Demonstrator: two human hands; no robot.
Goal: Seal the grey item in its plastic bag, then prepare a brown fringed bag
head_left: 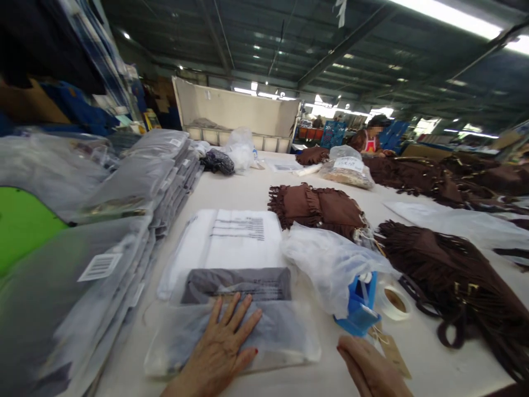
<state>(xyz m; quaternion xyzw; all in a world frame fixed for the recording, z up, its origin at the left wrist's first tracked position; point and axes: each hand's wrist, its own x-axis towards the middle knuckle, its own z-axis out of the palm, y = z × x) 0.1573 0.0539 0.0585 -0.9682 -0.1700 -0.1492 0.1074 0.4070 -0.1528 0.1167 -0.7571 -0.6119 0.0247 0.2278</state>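
My left hand (225, 342) lies flat, fingers spread, on a clear plastic bag (285, 336) that holds a folded dark garment, near the table's front edge. My right hand (367, 369) rests on the white table (243, 193) to the right of that bag, fingers together and stretched out, holding nothing. It is just below a blue tape dispenser (359, 309) with its roll of clear tape (394, 302). A stack of empty printed bags (231, 242) lies just beyond the packed bag.
Packed grey bags (136, 187) are piled along the left side. Brown fringed garments (318, 207) lie mid-table and more (454, 275) at right, with a crumpled plastic bag (330, 264) between. Another person (372, 138) works at the far end near a white bin (235, 113).
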